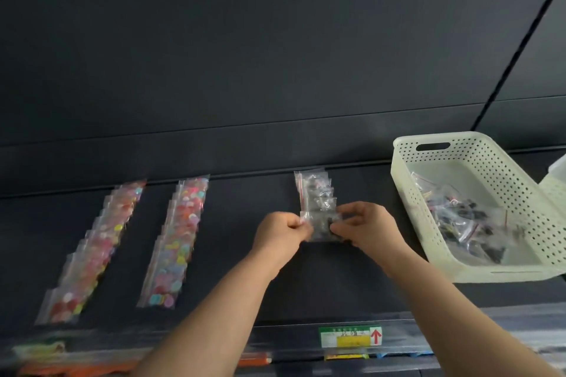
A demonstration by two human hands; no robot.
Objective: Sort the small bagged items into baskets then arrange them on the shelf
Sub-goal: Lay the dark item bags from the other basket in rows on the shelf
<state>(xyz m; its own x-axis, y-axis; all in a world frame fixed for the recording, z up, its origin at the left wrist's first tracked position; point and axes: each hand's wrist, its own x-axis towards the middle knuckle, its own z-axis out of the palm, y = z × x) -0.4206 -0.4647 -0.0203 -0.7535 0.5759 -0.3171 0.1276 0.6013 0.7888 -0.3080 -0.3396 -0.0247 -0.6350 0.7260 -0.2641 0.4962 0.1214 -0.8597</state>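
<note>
Both hands hold one small clear bag of dark pieces (322, 227) just above the dark shelf (245, 269). My left hand (280, 234) pinches its left edge and my right hand (366, 225) pinches its right edge. Behind it a short row of similar clear bags (315, 191) lies overlapped toward the back of the shelf. A cream perforated basket (477, 162) at the right, tilted, contains several more bags of dark pieces (459, 223).
Two long overlapped rows of bags with colourful round pieces lie on the shelf's left part, one row (92, 254) at the far left and the other row (179, 242) beside it. A green and yellow price label (349, 336) sits on the shelf's front rail. Another pale basket's corner (556, 174) shows at the right edge.
</note>
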